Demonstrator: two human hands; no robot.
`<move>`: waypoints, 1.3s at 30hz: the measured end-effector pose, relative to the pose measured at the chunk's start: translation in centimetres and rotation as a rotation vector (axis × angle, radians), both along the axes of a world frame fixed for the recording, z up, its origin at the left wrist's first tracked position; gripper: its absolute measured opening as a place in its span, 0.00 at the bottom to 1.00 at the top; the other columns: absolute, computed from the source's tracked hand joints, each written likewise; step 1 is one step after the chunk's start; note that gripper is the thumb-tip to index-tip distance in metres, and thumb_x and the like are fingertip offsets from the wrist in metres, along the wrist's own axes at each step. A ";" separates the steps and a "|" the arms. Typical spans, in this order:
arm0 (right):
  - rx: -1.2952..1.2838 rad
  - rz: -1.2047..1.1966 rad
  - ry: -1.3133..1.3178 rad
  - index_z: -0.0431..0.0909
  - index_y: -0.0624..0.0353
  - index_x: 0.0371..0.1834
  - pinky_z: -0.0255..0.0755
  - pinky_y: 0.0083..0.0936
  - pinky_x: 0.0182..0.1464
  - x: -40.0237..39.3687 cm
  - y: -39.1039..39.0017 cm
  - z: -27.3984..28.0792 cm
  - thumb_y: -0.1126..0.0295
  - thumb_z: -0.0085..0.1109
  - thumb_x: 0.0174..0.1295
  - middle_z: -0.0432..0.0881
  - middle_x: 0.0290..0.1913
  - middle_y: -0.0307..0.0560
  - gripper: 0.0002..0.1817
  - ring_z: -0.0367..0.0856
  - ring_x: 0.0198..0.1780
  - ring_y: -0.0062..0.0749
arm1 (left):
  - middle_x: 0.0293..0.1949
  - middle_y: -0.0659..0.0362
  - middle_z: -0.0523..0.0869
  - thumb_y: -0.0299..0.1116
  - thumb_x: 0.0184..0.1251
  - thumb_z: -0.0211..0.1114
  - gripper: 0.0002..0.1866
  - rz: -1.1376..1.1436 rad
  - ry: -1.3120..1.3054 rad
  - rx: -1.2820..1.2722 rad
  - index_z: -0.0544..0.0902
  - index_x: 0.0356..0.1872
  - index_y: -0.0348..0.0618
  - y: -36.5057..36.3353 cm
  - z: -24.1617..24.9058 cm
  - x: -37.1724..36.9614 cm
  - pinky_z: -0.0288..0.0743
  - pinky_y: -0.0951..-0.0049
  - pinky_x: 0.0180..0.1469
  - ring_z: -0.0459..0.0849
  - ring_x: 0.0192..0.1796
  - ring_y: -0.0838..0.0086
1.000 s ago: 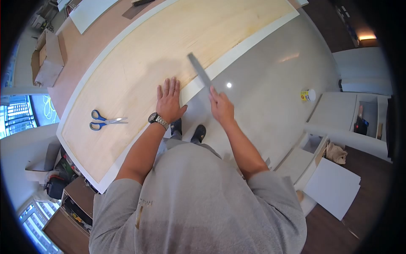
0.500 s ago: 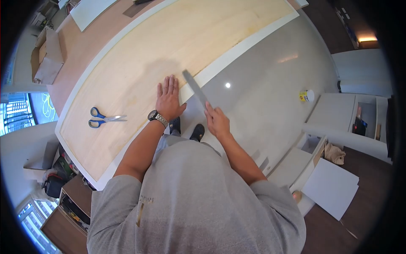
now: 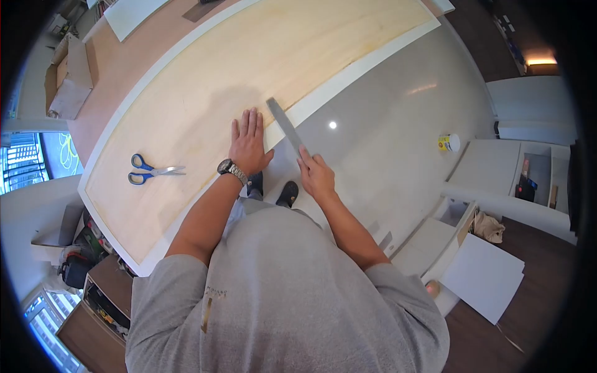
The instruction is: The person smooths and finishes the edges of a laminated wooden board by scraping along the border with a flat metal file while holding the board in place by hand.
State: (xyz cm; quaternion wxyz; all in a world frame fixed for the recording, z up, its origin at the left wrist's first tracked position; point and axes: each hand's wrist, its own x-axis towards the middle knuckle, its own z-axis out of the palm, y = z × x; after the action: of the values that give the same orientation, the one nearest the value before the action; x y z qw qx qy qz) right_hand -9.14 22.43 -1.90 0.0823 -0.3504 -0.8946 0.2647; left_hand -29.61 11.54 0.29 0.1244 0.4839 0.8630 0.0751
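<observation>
My left hand (image 3: 249,144) lies flat, fingers spread, on a pale wooden panel (image 3: 205,68) with a white border, near its close edge. A watch is on that wrist. My right hand (image 3: 317,176) is wrapped round the lower end of a flat grey metal tool, like a file (image 3: 285,123). The tool slants across the panel's white edge, its far end over the wood just right of my left fingertips. Blue-handled scissors (image 3: 149,170) lie partly open on the panel, left of my left hand.
An open cardboard box (image 3: 71,78) stands at the upper left, beyond the panel. A yellow-and-white tub (image 3: 448,143) is on the grey floor at right, near white cabinets (image 3: 482,166). White sheets (image 3: 482,273) lie at the lower right.
My right hand and the metal tool have shifted slightly left and up, relative to the panel's edge. My left hand stays in place on the panel.
</observation>
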 end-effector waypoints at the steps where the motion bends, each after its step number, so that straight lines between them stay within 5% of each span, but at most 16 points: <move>1: 0.018 0.001 -0.004 0.78 0.30 0.70 0.78 0.46 0.36 -0.9 0.4 0.1 0.55 0.57 0.74 0.76 0.33 0.48 0.21 0.83 0.33 0.51 | 0.84 0.43 0.48 0.53 0.60 0.71 0.57 0.004 -0.007 -0.016 0.50 0.82 0.32 0.1 0.3 0.0 0.37 0.43 0.84 0.43 0.86 0.52; 10: -0.016 0.010 -0.068 0.79 0.30 0.69 0.79 0.47 0.37 -0.7 -0.3 0.7 0.54 0.58 0.74 0.77 0.34 0.48 0.21 0.83 0.34 0.51 | 0.84 0.41 0.49 0.55 0.58 0.72 0.59 -0.004 0.007 -0.002 0.50 0.81 0.30 0.1 -0.2 -0.1 0.38 0.42 0.83 0.43 0.86 0.49; 15: 0.092 -0.087 0.033 0.78 0.31 0.70 0.79 0.45 0.40 -6.0 6.2 -0.1 0.55 0.59 0.74 0.77 0.34 0.47 0.22 0.83 0.35 0.49 | 0.84 0.41 0.49 0.55 0.58 0.71 0.58 -0.004 -0.019 -0.012 0.51 0.81 0.30 0.2 0.2 -0.2 0.37 0.41 0.83 0.43 0.86 0.48; 24: 0.078 -0.123 -0.010 0.80 0.32 0.69 0.79 0.42 0.40 2.6 3.1 0.1 0.56 0.59 0.73 0.78 0.35 0.47 0.21 0.83 0.36 0.48 | 0.84 0.41 0.47 0.55 0.64 0.68 0.55 0.031 -0.068 0.034 0.51 0.82 0.32 3.5 -0.2 0.3 0.36 0.37 0.82 0.42 0.86 0.48; 33: 0.082 -0.101 0.015 0.79 0.31 0.69 0.78 0.49 0.40 -6.0 11.9 0.3 0.53 0.55 0.75 0.78 0.35 0.51 0.20 0.83 0.37 0.53 | 0.84 0.43 0.47 0.57 0.66 0.66 0.54 0.043 -0.002 -0.055 0.51 0.82 0.32 4.5 -0.1 1.0 0.36 0.39 0.83 0.42 0.86 0.49; 39: -0.035 -0.041 0.004 0.79 0.32 0.70 0.76 0.46 0.37 2.9 5.5 -0.2 0.57 0.60 0.74 0.76 0.32 0.51 0.21 0.81 0.34 0.53 | 0.84 0.43 0.48 0.57 0.66 0.66 0.54 0.046 0.009 -0.054 0.51 0.82 0.32 4.6 0.0 0.8 0.36 0.39 0.83 0.42 0.86 0.48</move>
State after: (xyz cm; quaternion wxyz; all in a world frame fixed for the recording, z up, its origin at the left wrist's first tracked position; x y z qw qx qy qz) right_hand -6.24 27.89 -2.13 0.0833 -0.3696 -0.8824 0.2791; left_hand -28.81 16.17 0.24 0.1317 0.4609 0.8761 0.0524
